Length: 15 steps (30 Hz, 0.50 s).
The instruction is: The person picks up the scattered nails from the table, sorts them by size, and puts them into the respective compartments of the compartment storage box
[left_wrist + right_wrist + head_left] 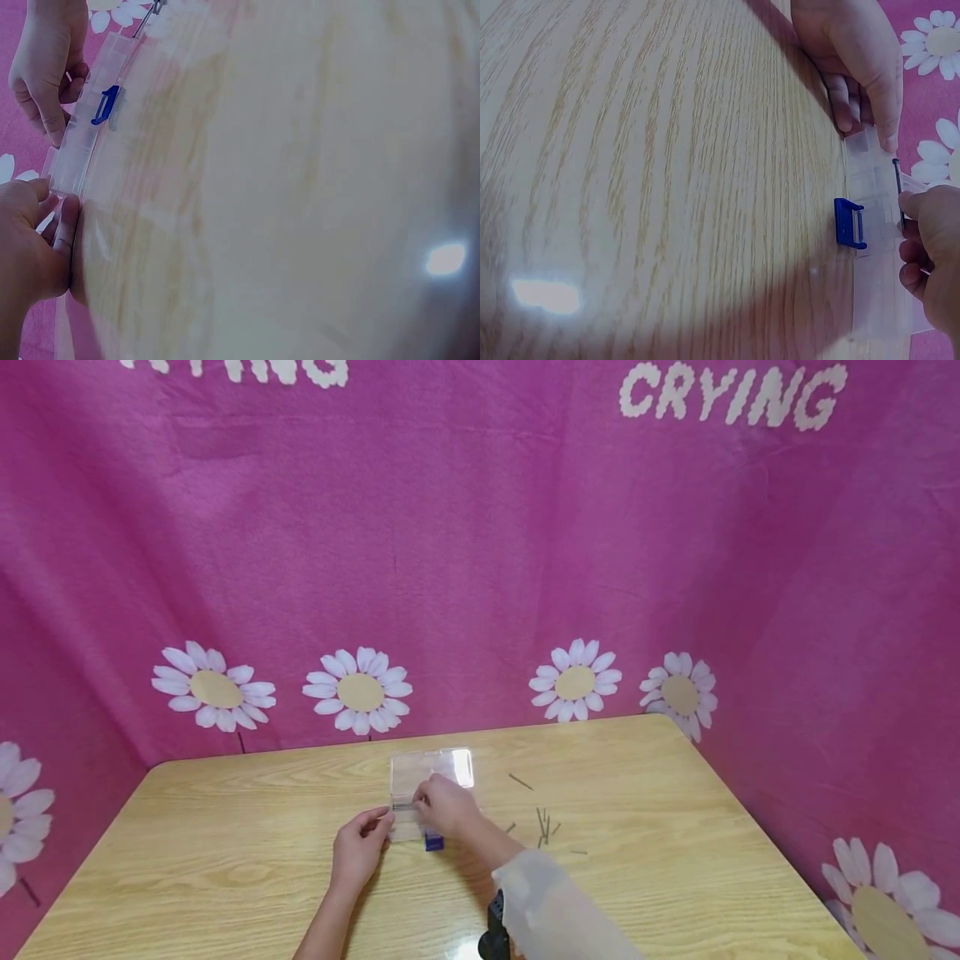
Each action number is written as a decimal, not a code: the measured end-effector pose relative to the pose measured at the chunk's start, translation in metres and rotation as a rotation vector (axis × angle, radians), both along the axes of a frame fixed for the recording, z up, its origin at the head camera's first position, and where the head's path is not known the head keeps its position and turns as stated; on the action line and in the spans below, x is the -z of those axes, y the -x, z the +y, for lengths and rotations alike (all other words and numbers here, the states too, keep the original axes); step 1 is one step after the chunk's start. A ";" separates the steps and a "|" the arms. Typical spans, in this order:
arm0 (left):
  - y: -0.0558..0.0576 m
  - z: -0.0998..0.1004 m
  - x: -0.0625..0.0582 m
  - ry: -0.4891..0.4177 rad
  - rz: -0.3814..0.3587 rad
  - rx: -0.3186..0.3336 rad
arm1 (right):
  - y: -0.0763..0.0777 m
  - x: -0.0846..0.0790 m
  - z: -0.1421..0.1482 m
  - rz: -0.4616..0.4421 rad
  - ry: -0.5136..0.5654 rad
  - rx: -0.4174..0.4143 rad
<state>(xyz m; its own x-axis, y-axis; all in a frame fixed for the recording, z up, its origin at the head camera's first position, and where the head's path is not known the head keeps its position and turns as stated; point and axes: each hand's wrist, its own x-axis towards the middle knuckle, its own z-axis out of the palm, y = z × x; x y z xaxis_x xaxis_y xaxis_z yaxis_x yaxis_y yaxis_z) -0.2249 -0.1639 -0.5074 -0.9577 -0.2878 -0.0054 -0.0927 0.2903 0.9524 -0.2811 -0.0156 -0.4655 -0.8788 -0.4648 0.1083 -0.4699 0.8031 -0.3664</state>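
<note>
A clear plastic compartment box (405,831) lies on the table with its transparent lid (408,768) raised toward the back. A blue latch (847,223) hangs at its front edge. My right hand (448,806) is over the box, pinching a dark, thin nail (898,184) between thumb and fingertips, roughly along the box's length. At the box's left end, my left hand (360,850) holds the corner, thumb and fingers on either side of it. In the left wrist view both hands show at the left edge, and the nail is hidden there.
Several loose nails (545,825) lie scattered on the wooden table (675,877) to the right of the box; a single nail (521,782) lies farther back. A pink curtain (465,568) with daisies hangs behind and along the table's sides.
</note>
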 end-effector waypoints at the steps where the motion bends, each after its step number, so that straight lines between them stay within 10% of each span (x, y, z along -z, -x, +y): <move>1: 0.000 0.000 0.000 0.002 0.000 0.000 | 0.000 0.001 0.000 -0.004 0.004 0.002; 15: 0.000 0.000 -0.001 0.006 0.010 -0.001 | 0.002 0.000 0.006 -0.106 0.249 0.046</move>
